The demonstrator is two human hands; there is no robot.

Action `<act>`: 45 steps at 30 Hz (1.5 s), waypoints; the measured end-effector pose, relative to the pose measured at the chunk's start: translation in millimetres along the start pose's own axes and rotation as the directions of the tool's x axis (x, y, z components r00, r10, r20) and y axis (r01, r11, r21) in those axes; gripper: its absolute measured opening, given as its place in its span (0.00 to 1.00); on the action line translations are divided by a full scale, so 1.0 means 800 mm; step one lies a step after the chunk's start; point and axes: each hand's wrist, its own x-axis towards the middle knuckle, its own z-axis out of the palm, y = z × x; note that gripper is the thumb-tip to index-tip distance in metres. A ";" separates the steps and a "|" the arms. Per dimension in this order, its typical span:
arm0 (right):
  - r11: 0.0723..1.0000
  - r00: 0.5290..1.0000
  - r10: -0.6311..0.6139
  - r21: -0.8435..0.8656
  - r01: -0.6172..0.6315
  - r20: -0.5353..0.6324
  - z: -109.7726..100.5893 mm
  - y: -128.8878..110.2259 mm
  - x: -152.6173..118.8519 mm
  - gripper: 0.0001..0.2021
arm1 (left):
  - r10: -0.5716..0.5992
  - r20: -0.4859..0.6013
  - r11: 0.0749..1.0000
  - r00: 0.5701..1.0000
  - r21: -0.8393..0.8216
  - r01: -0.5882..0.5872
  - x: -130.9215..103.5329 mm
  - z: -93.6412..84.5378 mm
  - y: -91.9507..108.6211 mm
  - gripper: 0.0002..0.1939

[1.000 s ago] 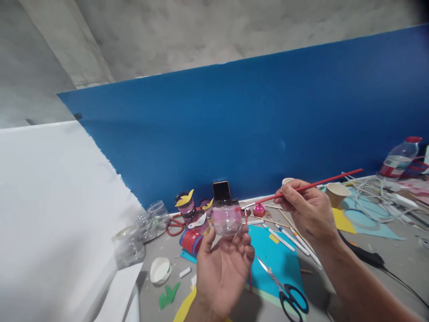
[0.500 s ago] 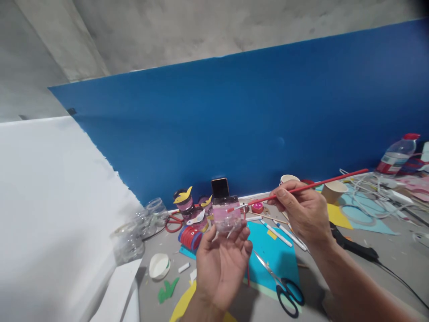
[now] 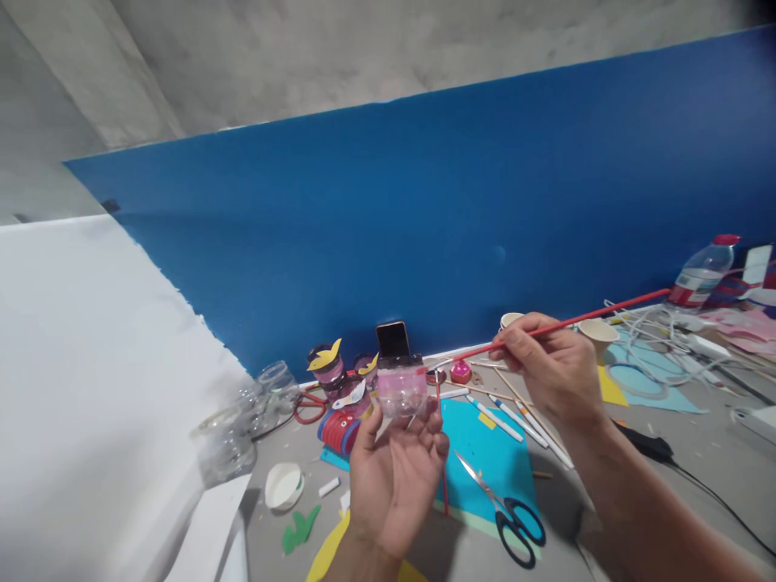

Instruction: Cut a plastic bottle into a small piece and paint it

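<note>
In my left hand point(image 3: 397, 473) is a clear plastic cup point(image 3: 405, 398), held up on the fingertips. Its middle carries a pink band, its upper part is dark, and the bottom is see-through. My right hand point(image 3: 549, 368) pinches a long red paintbrush point(image 3: 606, 309), which slants down to the left. The bristles meet the right edge of the cup's pink band; whether they touch it, I cannot tell. Behind the cup stand a phone point(image 3: 393, 339) and a dark-and-pink cup with a yellow paper shape point(image 3: 326, 357). Close by on the left lies a red-and-blue wrapped roll point(image 3: 338, 431).
Black-handled scissors point(image 3: 509, 521) lie on blue paper point(image 3: 485, 453) beside several markers point(image 3: 495, 419). Clear plastic pieces point(image 3: 227, 440) stand at left near a white bowl point(image 3: 284, 487). At right are a glue gun point(image 3: 646, 443), paper cup point(image 3: 599, 335), white cables point(image 3: 655, 339) and bottle point(image 3: 703, 271).
The brush tip has shifted right across the cup, from the front of the pink band to its right edge. My left hand keeps hold of the cup. The view has turned slightly.
</note>
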 end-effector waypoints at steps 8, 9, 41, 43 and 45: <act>0.964 0.994 -0.025 -0.264 -0.003 -0.102 -0.020 0.022 0.023 0.17 | -0.042 0.034 0.999 0.999 -0.006 0.043 0.005 -0.007 0.007 0.24; 0.919 0.995 -0.064 -0.394 0.030 -0.073 -0.020 0.023 0.026 0.18 | -0.034 0.014 0.999 0.999 -0.003 0.034 0.006 -0.009 0.011 0.24; 0.209 0.882 0.458 -0.978 0.013 0.109 -0.007 0.191 0.077 0.16 | 0.024 -0.237 0.999 0.971 0.030 -0.017 0.083 -0.052 0.041 0.15; 0.239 0.897 0.431 -0.971 -0.012 0.095 -0.011 0.190 0.079 0.15 | 0.033 -0.236 0.999 0.971 0.033 -0.026 0.082 -0.045 0.042 0.16; 0.273 0.914 0.400 -0.961 -0.046 0.070 -0.015 0.188 0.082 0.16 | 0.022 -0.231 0.999 0.973 0.034 -0.015 0.080 -0.039 0.042 0.15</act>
